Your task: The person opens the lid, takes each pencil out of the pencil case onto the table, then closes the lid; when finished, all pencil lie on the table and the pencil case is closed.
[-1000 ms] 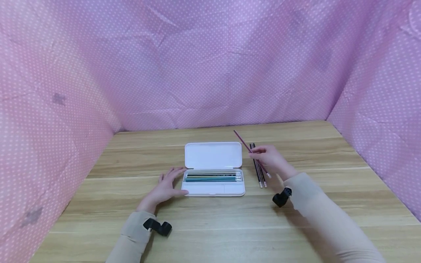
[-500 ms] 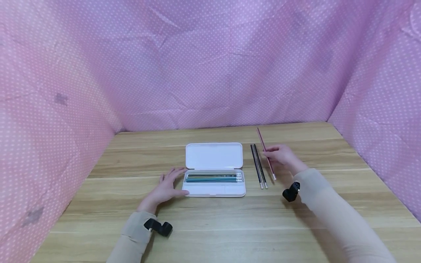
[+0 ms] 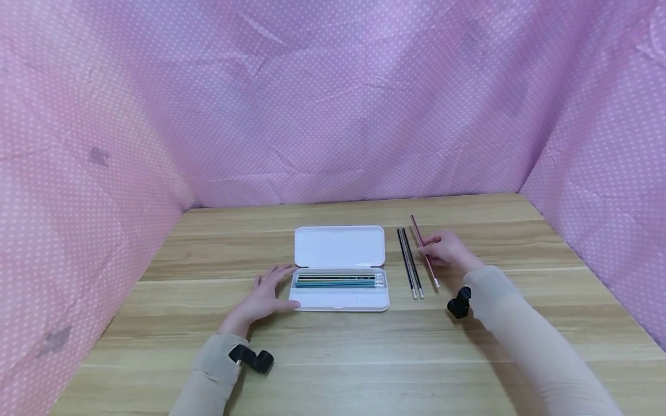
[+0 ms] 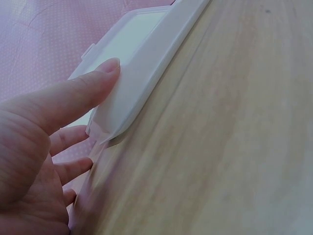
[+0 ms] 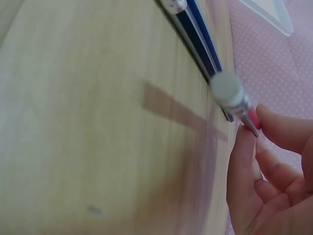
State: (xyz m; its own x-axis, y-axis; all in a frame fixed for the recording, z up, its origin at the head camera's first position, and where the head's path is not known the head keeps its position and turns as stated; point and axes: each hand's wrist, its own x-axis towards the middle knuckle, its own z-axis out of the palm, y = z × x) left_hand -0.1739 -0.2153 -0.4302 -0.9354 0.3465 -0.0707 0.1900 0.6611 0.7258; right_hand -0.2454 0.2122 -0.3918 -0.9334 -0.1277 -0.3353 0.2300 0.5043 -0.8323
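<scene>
In the head view, a white pencil case (image 3: 324,299) lies with its lid tipped back on the table, several green, yellow and dark pencils (image 3: 338,284) lined up in its rear compartment. My left hand (image 3: 262,299) rests against the case's left end, fingers spread; the left wrist view has the thumb (image 4: 93,85) touching its edge. To the right, my right hand (image 3: 446,249) pinches a pink pencil (image 3: 430,268) between thumb and fingertips, its eraser end toward me. Two dark pencils (image 3: 407,267) lie just left of it, apart from the hand.
The wood-grain table (image 3: 333,358) extends in front of the case and out to both sides. Behind it and along both sides hangs a pink dotted cloth (image 3: 322,104). A black wrist camera (image 3: 459,303) sits on the right sleeve.
My right hand has carried the pink pencil rightward from above the two dark pencils and turned it nearly parallel to them, then lowered it a little. The left hand stays put.
</scene>
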